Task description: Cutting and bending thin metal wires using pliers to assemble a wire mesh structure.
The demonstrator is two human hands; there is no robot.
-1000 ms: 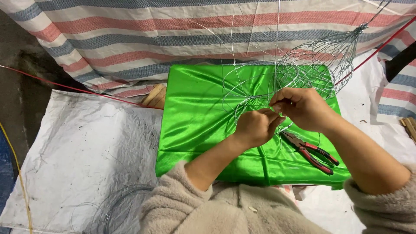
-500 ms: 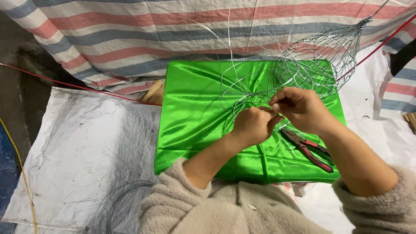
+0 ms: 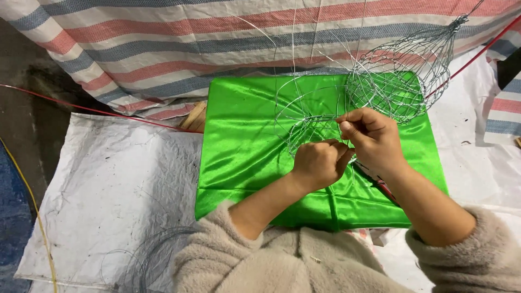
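Both of my hands meet over a bright green satin cloth. My left hand is closed around thin silver wire strands that loop up over the cloth. Just to its right, my right hand pinches the same wire between thumb and fingers. A finished wire-mesh basket lies on its side at the cloth's far right corner. Red-handled pliers lie on the cloth, mostly hidden under my right forearm.
A striped red, blue and white tarp covers the back. A white woven sheet lies on the left, with a coil of thin wire at its near edge. A red cord and a yellow cord run along the left.
The view has shifted slightly; my hands keep working the wire close together, and my right forearm now covers more of the pliers.
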